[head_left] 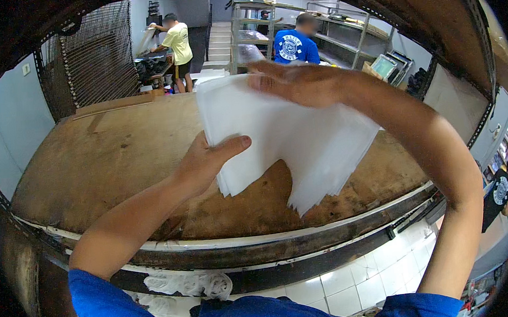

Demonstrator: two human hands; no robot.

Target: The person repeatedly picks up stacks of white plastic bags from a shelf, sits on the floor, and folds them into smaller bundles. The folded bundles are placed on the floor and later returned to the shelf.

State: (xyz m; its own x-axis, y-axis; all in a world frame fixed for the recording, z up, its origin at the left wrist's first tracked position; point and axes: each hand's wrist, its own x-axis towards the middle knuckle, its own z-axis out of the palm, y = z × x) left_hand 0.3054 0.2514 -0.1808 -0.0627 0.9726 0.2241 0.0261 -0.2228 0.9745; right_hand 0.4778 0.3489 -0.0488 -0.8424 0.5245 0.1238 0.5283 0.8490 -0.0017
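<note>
A floppy stack of thin white sheets [251, 117] is held up over the brown wooden tabletop [118, 150]. My left hand [210, 161] grips its left edge, with the thumb lying across the front and the fingers hidden behind. At the top edge, my right hand [302, 84] is closed on the sheets and partly smeared by motion. The stack sags and curves to the right. Its lower edges fan out in uneven layers, with a notch-like gap between two hanging parts. Whether the sheets are paper or film, I cannot tell.
Beyond the table stand metal shelves [251, 38], a person in a blue shirt [295, 46] and a person in a yellow shirt [176, 40]. A flat brown strip [112, 105] lies along the far edge. Crumpled white material [192, 283] sits below the near edge.
</note>
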